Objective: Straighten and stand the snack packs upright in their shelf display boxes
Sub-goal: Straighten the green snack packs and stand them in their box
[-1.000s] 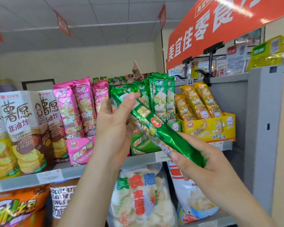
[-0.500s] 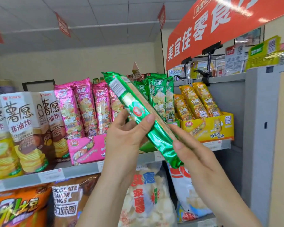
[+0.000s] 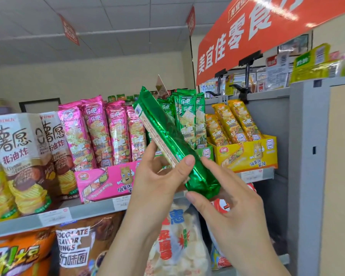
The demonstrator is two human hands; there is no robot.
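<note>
I hold one long green snack pack (image 3: 168, 137) in front of the shelf, tilted with its top leaning left and its printed back seam facing me. My left hand (image 3: 157, 186) grips its lower half between thumb and fingers. My right hand (image 3: 233, 196) cradles the bottom end between thumb and forefinger. Behind it, more green packs (image 3: 188, 118) stand upright in the green display box (image 3: 206, 152), which is mostly hidden. Pink packs (image 3: 100, 130) stand in the pink box (image 3: 108, 180), and yellow packs (image 3: 235, 122) lean left in the yellow box (image 3: 247, 154).
Tall chip boxes (image 3: 18, 156) stand at the left of the same shelf. Large snack bags (image 3: 175, 242) fill the shelf below. A grey shelf upright (image 3: 307, 156) closes the right side, and a red sign (image 3: 267, 30) hangs overhead.
The green pack has swung from lying across toward the right to a steeper tilt, and turned so its back seam faces me. My left hand has slid down to its lower half.
</note>
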